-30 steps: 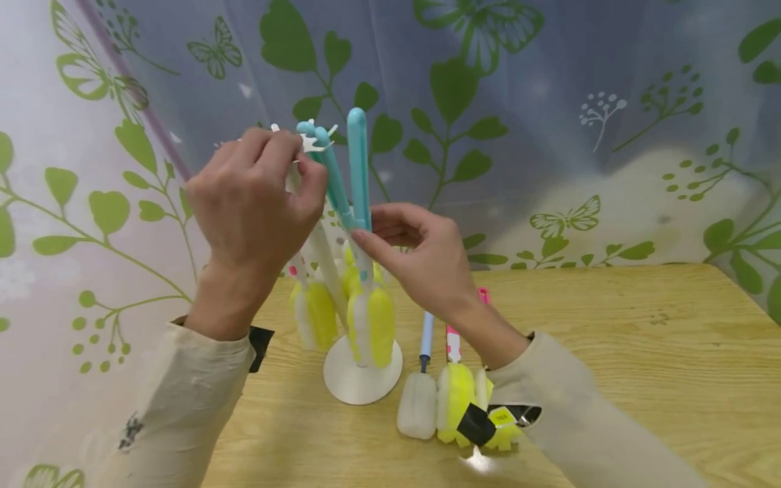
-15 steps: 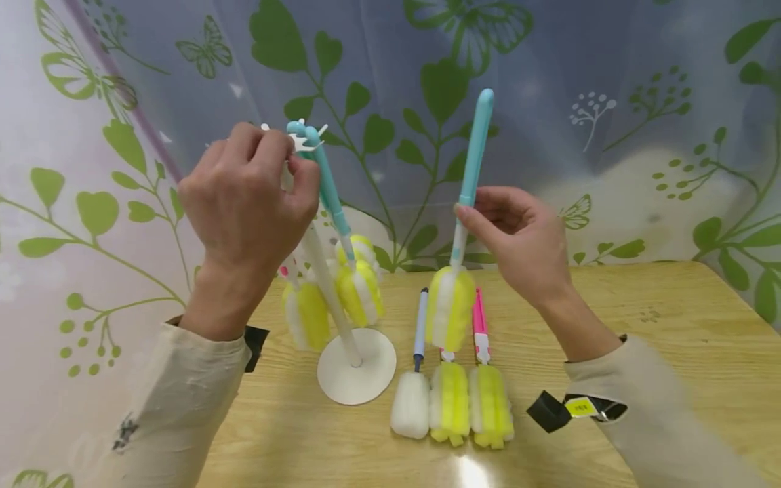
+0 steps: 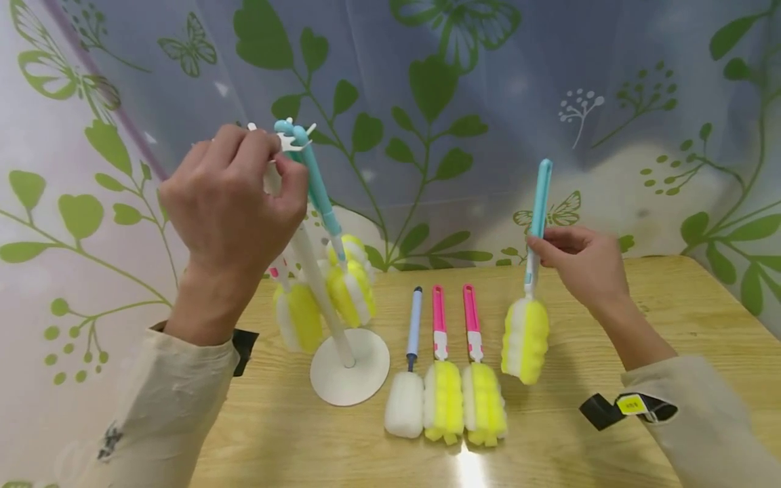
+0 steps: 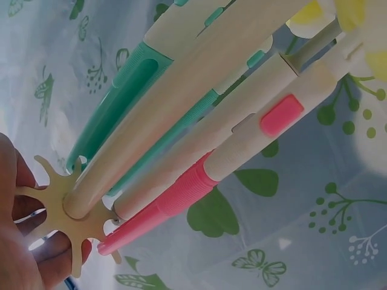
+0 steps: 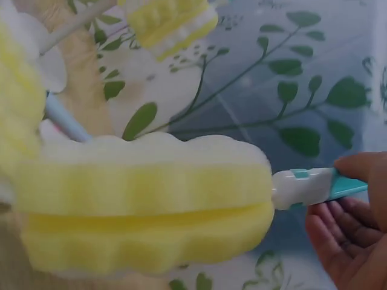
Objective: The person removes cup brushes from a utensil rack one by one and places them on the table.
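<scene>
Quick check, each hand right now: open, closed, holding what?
Left hand: closed, gripping the top of the stand.
Right hand: closed, pinching a teal brush by its handle.

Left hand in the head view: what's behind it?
Past the left hand, some white hooks and teal handles show. The hand covers other parts of the hooks and, in that view, the pink handle; the left wrist view reveals that handle.
</scene>
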### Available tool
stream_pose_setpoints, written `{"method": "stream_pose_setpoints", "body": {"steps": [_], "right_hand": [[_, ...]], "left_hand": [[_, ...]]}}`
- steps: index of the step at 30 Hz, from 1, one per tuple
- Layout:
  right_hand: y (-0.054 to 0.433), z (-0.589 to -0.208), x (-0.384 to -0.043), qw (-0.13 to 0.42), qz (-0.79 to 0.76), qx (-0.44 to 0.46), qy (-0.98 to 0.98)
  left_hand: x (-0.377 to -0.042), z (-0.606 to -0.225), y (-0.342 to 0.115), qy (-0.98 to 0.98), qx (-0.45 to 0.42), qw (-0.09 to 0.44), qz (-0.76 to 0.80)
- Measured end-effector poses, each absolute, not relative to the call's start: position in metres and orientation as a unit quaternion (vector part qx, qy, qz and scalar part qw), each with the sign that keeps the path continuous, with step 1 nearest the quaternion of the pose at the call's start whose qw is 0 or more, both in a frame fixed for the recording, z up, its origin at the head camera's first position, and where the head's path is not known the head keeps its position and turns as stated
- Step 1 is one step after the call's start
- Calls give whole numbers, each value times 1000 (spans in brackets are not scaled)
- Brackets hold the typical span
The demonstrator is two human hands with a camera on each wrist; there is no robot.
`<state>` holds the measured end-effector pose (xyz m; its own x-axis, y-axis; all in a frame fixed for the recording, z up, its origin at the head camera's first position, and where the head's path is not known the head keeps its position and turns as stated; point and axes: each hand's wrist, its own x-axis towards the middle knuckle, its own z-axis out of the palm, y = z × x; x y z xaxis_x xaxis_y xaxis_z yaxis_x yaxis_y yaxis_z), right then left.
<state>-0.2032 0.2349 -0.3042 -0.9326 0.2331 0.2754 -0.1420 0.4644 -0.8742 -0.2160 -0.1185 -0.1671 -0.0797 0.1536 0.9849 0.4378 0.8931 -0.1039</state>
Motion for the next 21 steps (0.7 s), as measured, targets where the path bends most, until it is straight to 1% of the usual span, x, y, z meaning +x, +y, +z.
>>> {"method": "stream_pose_setpoints", "body": {"steps": [4,8,13,17,21], "right_hand": [[252,-328,-208,74,515,-61,-852],[259,-354,-214,5,512,-72,-856],[258,-384,-219,-49,516,-68,-852],[254,-400,-223,-73,519,-61,-850],[249,-408,-226,-89,502,-65,-858]], "left_hand": [[-216,-168,-118,-725,-207,647,-115],[-217,-169,-118,-720,-209,650,-121],[-218,-168,-120,-721,-206,651,-121],[-218,-168,-122,-724,-200,648,-125],[-218,-168,-123,-724,-200,648,-126]]}}
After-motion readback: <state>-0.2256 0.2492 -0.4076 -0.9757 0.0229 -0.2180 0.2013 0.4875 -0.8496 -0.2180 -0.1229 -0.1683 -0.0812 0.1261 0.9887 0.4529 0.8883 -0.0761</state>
